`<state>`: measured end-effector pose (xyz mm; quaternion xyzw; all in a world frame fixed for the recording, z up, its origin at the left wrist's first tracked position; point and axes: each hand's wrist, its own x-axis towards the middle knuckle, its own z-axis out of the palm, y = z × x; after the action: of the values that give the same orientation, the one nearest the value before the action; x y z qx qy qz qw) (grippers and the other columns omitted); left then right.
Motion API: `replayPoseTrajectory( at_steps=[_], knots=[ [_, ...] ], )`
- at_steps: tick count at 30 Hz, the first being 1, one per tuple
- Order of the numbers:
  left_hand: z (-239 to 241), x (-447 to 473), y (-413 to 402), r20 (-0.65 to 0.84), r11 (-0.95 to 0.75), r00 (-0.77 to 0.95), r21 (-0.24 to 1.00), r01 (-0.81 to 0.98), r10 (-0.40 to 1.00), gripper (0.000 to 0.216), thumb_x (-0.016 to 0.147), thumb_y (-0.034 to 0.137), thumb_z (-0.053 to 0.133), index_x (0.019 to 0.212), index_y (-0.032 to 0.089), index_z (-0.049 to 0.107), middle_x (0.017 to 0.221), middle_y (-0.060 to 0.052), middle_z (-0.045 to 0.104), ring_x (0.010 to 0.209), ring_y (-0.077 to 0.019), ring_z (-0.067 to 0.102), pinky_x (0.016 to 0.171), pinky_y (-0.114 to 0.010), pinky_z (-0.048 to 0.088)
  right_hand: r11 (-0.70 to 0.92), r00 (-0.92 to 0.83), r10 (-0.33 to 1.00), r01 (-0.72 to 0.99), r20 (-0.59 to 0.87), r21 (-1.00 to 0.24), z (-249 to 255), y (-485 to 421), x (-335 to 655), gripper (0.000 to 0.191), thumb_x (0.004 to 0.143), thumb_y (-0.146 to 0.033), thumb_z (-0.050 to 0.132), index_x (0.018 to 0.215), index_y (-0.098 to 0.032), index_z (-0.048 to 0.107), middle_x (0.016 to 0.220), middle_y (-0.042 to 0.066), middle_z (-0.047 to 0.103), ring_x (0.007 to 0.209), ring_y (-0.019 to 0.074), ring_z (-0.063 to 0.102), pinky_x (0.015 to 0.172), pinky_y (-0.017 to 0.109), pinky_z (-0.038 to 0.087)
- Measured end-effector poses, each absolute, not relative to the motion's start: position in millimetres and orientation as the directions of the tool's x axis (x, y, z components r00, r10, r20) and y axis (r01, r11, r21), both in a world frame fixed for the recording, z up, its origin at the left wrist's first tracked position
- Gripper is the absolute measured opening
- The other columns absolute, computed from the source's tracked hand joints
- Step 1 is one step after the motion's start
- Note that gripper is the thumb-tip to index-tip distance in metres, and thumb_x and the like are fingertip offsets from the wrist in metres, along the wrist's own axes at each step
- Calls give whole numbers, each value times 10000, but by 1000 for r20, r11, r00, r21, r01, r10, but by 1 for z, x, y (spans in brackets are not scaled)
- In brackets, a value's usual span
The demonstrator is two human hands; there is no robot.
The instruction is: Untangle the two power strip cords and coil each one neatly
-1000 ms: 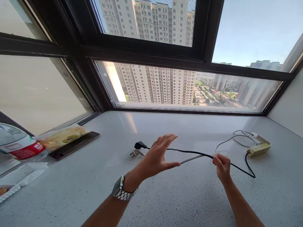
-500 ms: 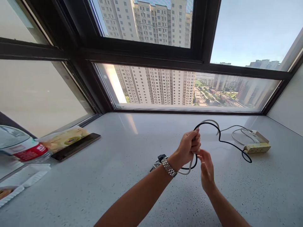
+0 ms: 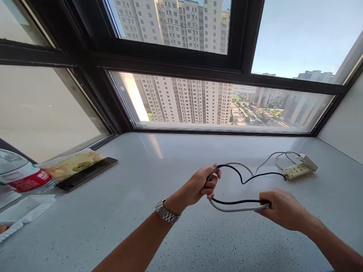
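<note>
Our left hand (image 3: 202, 184) is closed around a bend of the black cord (image 3: 241, 177) and white cord (image 3: 241, 208), and our right hand (image 3: 280, 209) pinches both where they run side by side, so a loop hangs between our fists just above the sill (image 3: 198, 241). From there the cords trail right to the power strip (image 3: 296, 170) lying near the wall. Far left, a phone (image 3: 87, 173), a snack bag (image 3: 70, 164) and a bottle (image 3: 19, 175) sit by the window.

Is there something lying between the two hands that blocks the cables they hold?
Nothing visible does. The left hand and right hand both grip the black and white cables, which span freely between them above the bare counter.
</note>
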<state>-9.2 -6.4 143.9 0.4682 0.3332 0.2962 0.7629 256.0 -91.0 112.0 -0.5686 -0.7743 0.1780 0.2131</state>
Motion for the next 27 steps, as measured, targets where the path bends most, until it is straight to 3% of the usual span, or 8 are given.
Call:
replayPoseTrajectory(
  at_steps=[4,8,11,13,16,18,21,27],
  knots=[
    [129,6,-14,-226,402,713,911,-86,664,368,848,497,509,720,152,519,504,100,230,377,-32,168,403,-185,377,373,-256,767,924,588,-84,138,-71,257,461,842,-453,560,483,-199,424,412,-30,361,430,97,234,522,292,222],
    [126,13,-21,-171,307,818,952,-7,549,410,840,513,512,700,130,566,496,95,226,391,-40,158,384,-195,298,402,-322,586,912,743,79,144,-43,247,361,892,-392,489,583,-206,501,605,9,515,638,154,457,718,338,312],
    [128,17,-25,-110,179,814,984,7,570,455,816,556,517,643,136,556,474,92,205,406,-46,158,383,-195,212,306,-126,607,948,784,-84,129,-28,233,239,919,-344,416,820,-195,575,844,62,574,803,195,502,754,350,335],
    [130,21,-25,-42,28,766,999,31,641,466,801,561,529,606,139,553,458,76,245,400,-47,197,382,-194,181,316,-7,711,896,703,-311,113,-24,223,294,933,-363,362,805,-184,557,784,53,556,704,172,494,661,310,360],
    [128,25,-21,132,-193,641,981,26,756,457,776,537,573,556,136,559,431,54,308,390,-48,255,379,-195,185,344,9,894,626,448,-700,88,-26,210,403,938,-426,302,678,-190,499,608,8,496,546,135,471,546,269,384],
    [122,26,-19,192,-216,544,976,-21,817,443,761,532,600,559,138,565,413,52,327,382,-47,260,376,-194,202,288,11,949,380,316,-879,77,-32,206,409,918,-469,330,671,-189,494,579,-2,487,521,130,497,526,259,429],
    [109,24,-18,134,-83,428,987,-137,894,424,731,551,636,639,139,594,411,68,325,368,-42,244,361,-188,229,249,115,959,91,258,-964,67,-40,202,372,866,-498,419,681,-187,506,660,10,504,543,131,540,500,246,482],
    [70,27,-23,-142,310,380,849,-427,914,445,614,499,776,807,165,552,518,100,358,392,-29,299,379,-166,342,323,269,927,-216,262,-921,55,-45,192,308,804,-410,470,605,-179,505,717,7,459,457,94,483,425,252,468]
  ],
)
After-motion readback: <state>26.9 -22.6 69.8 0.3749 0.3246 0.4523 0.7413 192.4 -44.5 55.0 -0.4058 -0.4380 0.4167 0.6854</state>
